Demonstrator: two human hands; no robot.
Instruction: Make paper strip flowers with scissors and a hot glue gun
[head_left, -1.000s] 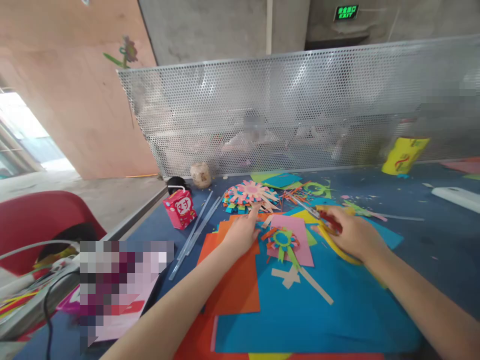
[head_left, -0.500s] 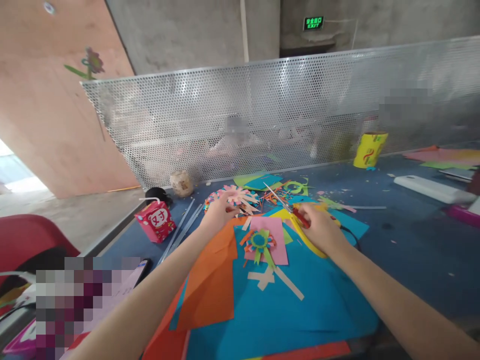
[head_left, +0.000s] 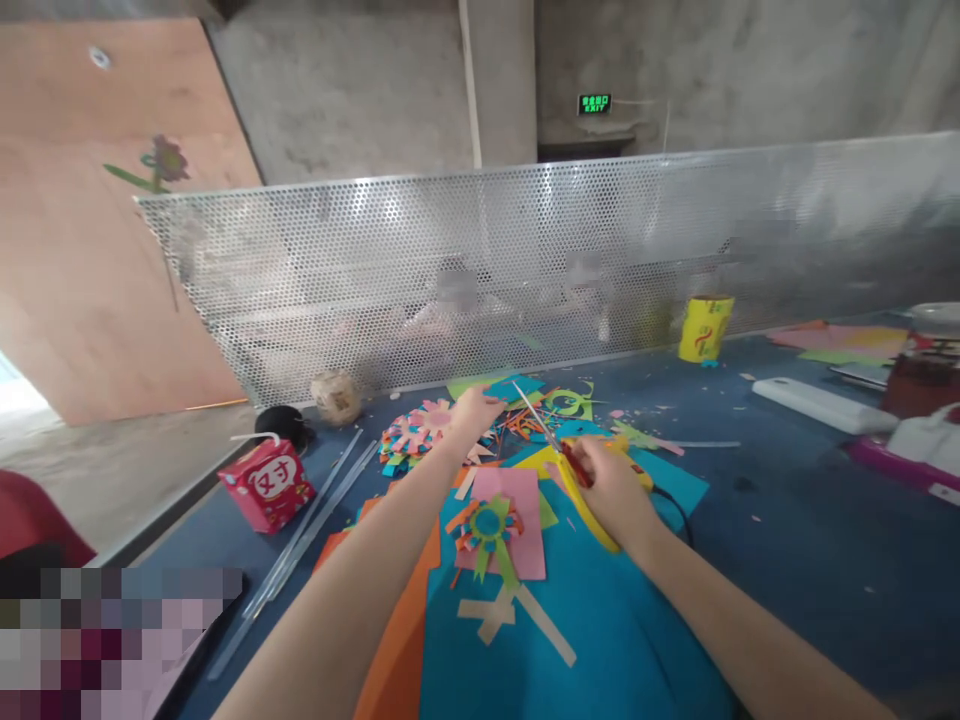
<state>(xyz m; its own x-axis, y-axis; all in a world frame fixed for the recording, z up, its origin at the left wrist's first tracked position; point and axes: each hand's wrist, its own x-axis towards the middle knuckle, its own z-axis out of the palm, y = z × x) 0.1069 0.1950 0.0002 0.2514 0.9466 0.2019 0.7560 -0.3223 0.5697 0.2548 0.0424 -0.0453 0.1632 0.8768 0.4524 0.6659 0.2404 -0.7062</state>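
Observation:
My right hand (head_left: 611, 485) grips scissors (head_left: 541, 422) with yellow and red handles, their metal blades pointing away to the upper left. Beyond the paper flowers, my left hand (head_left: 476, 412) reaches with fingers extended to the edge of a blue paper piece (head_left: 517, 388); whether it pinches the paper cannot be made out. Fringed paper flowers (head_left: 409, 435) lie beside that wrist. Nearer me, a smaller paper rosette (head_left: 487, 525) with green tails rests on a pink sheet (head_left: 529, 505). Beige paper strips (head_left: 547, 625) lie on a large blue sheet (head_left: 600, 620).
A red drink carton (head_left: 268, 485) with a straw and clear glue sticks (head_left: 307, 545) stand and lie at left. Beside my right hand is a yellow glue gun (head_left: 637, 475) with a black cord. A perforated metal screen (head_left: 360, 290) crosses the back, near a yellow can (head_left: 705, 330).
My left hand has moved from the orange paper, past the fringed flowers, to the blue paper piece farther back. My right hand keeps hold of the scissors. The view has swung right.

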